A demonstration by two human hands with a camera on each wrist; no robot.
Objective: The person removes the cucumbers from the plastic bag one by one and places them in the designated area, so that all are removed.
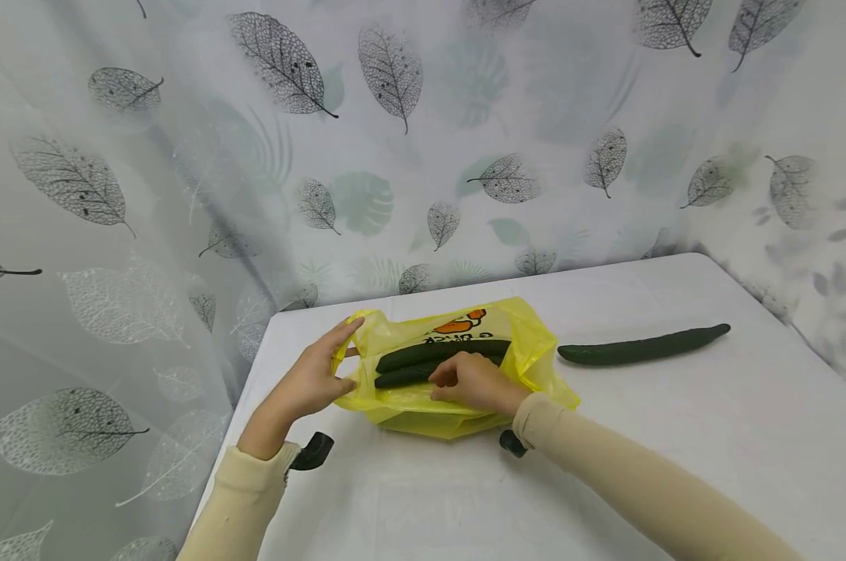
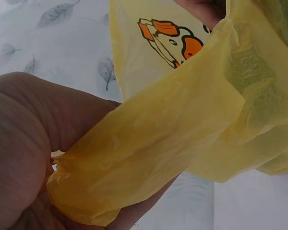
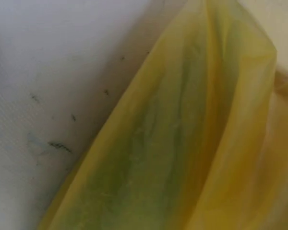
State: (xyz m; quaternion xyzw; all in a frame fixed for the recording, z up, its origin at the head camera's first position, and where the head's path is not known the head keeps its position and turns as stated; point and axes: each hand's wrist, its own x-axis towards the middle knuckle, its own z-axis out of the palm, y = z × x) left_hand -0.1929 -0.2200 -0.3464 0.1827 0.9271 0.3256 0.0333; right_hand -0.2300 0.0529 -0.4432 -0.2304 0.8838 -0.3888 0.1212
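Note:
A yellow plastic bag (image 1: 451, 425) with a printed cartoon duck lies on the white table, its mouth facing me. My left hand (image 1: 318, 378) holds the left side of the mouth; in the left wrist view, the yellow film (image 2: 149, 143) runs between thumb and fingers. Two dark green cucumbers lie side by side in the bag: a far cucumber (image 1: 412, 356) and a near cucumber (image 1: 403, 376). Reaching in over the mouth's near edge, my right hand (image 1: 475, 383) has its thumb and curled fingers around the near cucumber's middle. The bag blocks this hand in the right wrist view.
A third cucumber (image 1: 640, 349) lies on the white table (image 1: 675, 436) to the right of the bag. Behind the table hangs a leaf-patterned curtain (image 1: 423, 195), which continues along the left side. Dark wrist devices (image 1: 314, 452) show by both sleeves.

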